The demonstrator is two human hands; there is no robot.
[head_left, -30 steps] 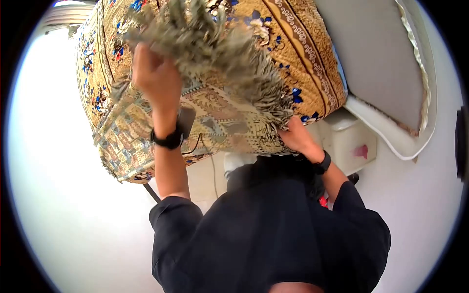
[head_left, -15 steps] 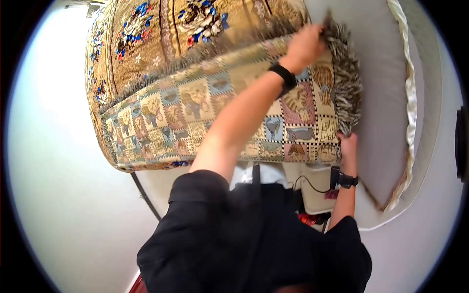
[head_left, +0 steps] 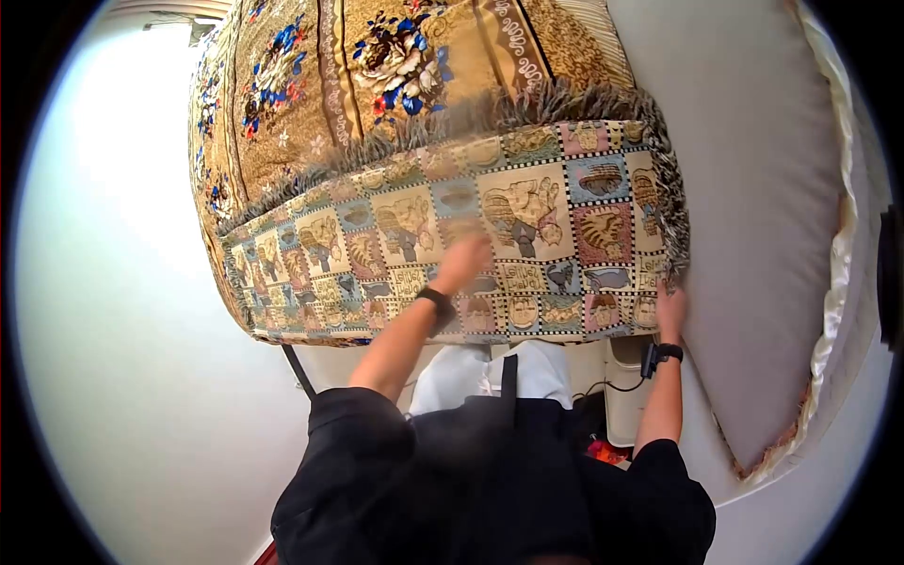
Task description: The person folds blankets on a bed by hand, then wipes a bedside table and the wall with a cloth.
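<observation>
A fringed throw blanket (head_left: 405,226) with patchwork squares of animals and checkered borders lies along the near side of a bed. Under it, a brown plush blanket (head_left: 282,113) shows large white, blue and red flowers. My left hand (head_left: 463,262) is over the middle of the throw, its fingers smeared by motion; whether it touches the cloth is unclear. At the throw's near right corner, my right hand (head_left: 670,313) is closed on the fringed edge. Both wrists wear black bands.
Right of the bed, a grey padded surface (head_left: 753,235) has a shiny white trim (head_left: 838,217). A pale plastic bin (head_left: 621,405), a cable (head_left: 603,384) and something red (head_left: 607,452) are below the bed's near edge. A white wall (head_left: 104,282) stands at left.
My left hand has left the throw's far right corner and moved left and nearer, over its middle. The right end of the throw now lies flatter. My right hand stays at the near corner.
</observation>
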